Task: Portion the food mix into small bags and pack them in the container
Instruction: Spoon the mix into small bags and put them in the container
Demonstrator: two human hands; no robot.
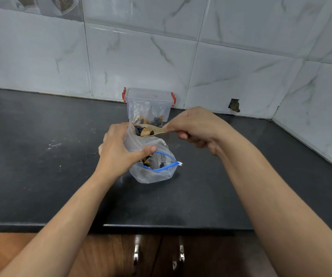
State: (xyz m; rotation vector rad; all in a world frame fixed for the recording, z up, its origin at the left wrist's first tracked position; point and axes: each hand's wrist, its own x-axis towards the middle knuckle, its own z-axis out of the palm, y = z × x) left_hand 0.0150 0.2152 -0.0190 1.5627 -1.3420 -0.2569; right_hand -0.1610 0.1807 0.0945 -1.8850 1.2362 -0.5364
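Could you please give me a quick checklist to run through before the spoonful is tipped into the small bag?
1. Spoon loaded with food mix: ok.
2. Right hand has a firm grip on the spoon handle: ok.
3. Small bag held upright by the left hand: ok.
4. Small bag's mouth open wide enough under the spoon: cannot tell.
5. Large zip bag of mix open and standing on the counter: ok.
6. Container open, with room for another bag: ok.
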